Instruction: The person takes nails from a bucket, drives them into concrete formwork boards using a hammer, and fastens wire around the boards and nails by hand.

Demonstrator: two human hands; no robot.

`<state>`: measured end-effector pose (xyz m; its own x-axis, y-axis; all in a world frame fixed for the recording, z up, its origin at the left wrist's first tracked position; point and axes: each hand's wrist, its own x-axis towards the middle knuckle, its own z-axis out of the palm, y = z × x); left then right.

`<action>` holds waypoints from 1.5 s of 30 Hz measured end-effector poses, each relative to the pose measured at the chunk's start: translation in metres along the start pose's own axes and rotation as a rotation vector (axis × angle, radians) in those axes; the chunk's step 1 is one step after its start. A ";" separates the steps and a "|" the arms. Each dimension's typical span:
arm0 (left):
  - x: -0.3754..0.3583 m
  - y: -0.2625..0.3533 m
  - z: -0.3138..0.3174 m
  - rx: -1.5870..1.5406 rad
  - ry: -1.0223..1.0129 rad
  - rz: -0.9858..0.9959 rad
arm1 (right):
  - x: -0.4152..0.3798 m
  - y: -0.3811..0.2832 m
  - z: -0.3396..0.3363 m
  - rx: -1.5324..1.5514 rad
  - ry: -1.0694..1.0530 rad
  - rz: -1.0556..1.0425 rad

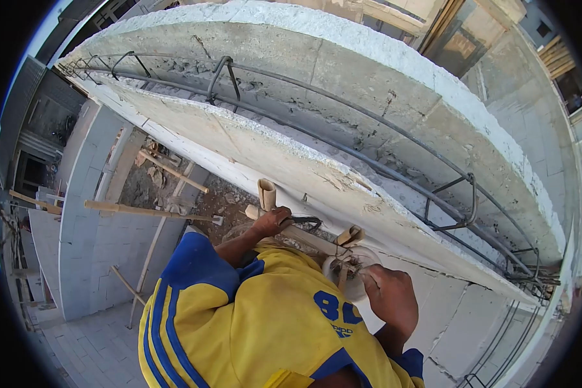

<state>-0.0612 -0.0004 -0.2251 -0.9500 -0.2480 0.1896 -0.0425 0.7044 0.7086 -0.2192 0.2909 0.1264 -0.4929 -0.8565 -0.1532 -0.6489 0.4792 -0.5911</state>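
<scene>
My left hand (273,222) is closed around the handle of a dark metal tool (304,222), whose end points right beside a bamboo pole (313,240). My right hand (392,297) is closed near a round pale bucket (367,257) that holds what looks like thin wire pieces (350,264); whatever my right fingers pinch is too small to make out. Upright cut bamboo ends (266,194) stand beside my left hand, and another bamboo end (350,236) rises at the bucket's edge.
A long concrete channel (362,84) with a steel rebar cage (343,152) crosses in front of me. Its near wall (291,152) has a rough edge. Bamboo poles (149,210) and block walls (77,220) lie below at the left. More rebar (504,343) shows at the lower right.
</scene>
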 end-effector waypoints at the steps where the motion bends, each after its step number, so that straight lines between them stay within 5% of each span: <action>1: 0.001 -0.002 0.002 -0.025 0.004 0.010 | -0.008 0.009 -0.007 -0.009 -0.027 -0.004; 8: -0.002 -0.005 0.001 -0.032 0.012 0.050 | -0.035 0.011 -0.050 0.058 -0.027 -0.006; 12: -0.003 -0.011 0.002 0.012 0.003 0.081 | -0.064 0.008 -0.093 0.046 0.222 -0.115; 17: -0.001 0.003 -0.015 0.034 -0.068 0.097 | -0.088 0.005 -0.108 0.099 0.091 -0.168; 23: -0.001 0.078 -0.102 0.109 -0.474 -0.138 | -0.089 0.009 -0.090 0.093 0.204 -0.047; 25: 0.013 0.132 -0.153 0.256 -0.773 -0.418 | -0.096 0.009 -0.095 0.097 0.255 -0.055; 27: 0.027 0.189 -0.192 0.177 -0.751 -0.565 | -0.099 0.012 -0.103 0.110 0.250 -0.125; 31: 0.050 0.282 -0.231 -0.339 -0.368 0.110 | -0.071 -0.005 -0.105 0.145 0.153 -0.396; 33: 0.064 0.329 -0.232 -0.295 -0.259 0.329 | -0.044 -0.023 -0.097 0.180 0.182 -0.568; 36: 0.075 0.349 -0.220 -0.558 -0.459 0.202 | -0.015 -0.069 -0.083 0.120 0.394 -0.612; 37: 0.076 0.341 -0.208 -0.570 -0.285 0.395 | -0.010 -0.079 -0.083 0.136 0.390 -0.584; 39: 0.079 0.330 -0.213 -0.538 -0.143 0.438 | -0.012 -0.078 -0.087 0.151 0.397 -0.525; 40: 0.077 0.324 -0.219 -0.522 -0.004 0.453 | -0.015 -0.072 -0.089 0.151 0.394 -0.522; 44: 0.057 0.318 -0.262 -0.516 -0.051 -0.146 | -0.029 -0.052 -0.080 0.284 0.385 -0.287; 45: 0.052 0.306 -0.260 -0.426 0.011 -0.080 | -0.026 -0.049 -0.068 0.334 0.357 -0.209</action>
<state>-0.0429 0.0296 0.1780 -0.9456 -0.2990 0.1284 0.0179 0.3462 0.9380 -0.2138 0.3028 0.2129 -0.5775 -0.7805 0.2396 -0.5631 0.1682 -0.8091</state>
